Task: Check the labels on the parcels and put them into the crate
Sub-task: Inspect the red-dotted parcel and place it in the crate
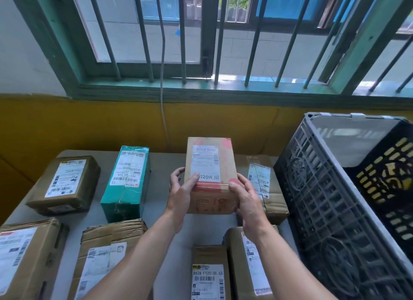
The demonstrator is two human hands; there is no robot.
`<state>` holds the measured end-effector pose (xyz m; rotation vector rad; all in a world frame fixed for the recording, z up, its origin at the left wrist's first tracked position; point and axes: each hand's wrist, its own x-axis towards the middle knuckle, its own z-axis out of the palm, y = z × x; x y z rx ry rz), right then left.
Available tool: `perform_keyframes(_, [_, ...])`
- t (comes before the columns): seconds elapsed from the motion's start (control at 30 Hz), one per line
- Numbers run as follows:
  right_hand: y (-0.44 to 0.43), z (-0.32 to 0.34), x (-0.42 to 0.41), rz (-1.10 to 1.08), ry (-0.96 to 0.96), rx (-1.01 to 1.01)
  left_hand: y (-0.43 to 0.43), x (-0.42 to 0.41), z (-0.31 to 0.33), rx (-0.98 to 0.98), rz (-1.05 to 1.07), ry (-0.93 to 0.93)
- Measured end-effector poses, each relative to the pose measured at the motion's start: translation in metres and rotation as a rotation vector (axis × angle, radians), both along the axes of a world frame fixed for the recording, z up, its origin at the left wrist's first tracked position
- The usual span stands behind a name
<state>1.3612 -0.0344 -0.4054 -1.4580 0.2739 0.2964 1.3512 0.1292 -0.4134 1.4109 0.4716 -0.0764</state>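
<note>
I hold a brown cardboard parcel with pink print (210,165) above the table's middle, its white label facing up toward me. My left hand (182,188) grips its near left corner, thumb lying on the label. My right hand (244,197) grips its near right side. The grey plastic crate (330,210) stands at the right, tilted in this view, with a bare pale floor showing inside. Several other labelled parcels lie on the table: a teal box (126,183), a brown box (64,184) at far left, and a flat brown one (266,185) beside the crate.
More brown parcels lie along the near edge, at left (24,259), centre left (105,257), centre (209,275) and right (250,264). The grey table (161,179) ends at a yellow wall under a barred window. A thin cable (164,112) hangs down the wall.
</note>
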Motion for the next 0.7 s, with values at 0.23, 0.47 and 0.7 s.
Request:
perform_keyframes(0.23, [-0.021, 0.006, -0.001, 0.084, -0.047, 0.010, -0.016, -0.016, 0.008, -0.024, -0.011, -0.046])
perform_keyframes(0.47, [-0.037, -0.001, -0.004, 0.217, -0.025, 0.055, -0.039, -0.025, 0.017, -0.034, 0.015, -0.093])
perform_keyframes(0.7, [-0.049, -0.007, 0.000, 0.246, -0.109, 0.099, -0.047, -0.036, 0.029, -0.013, -0.056, -0.132])
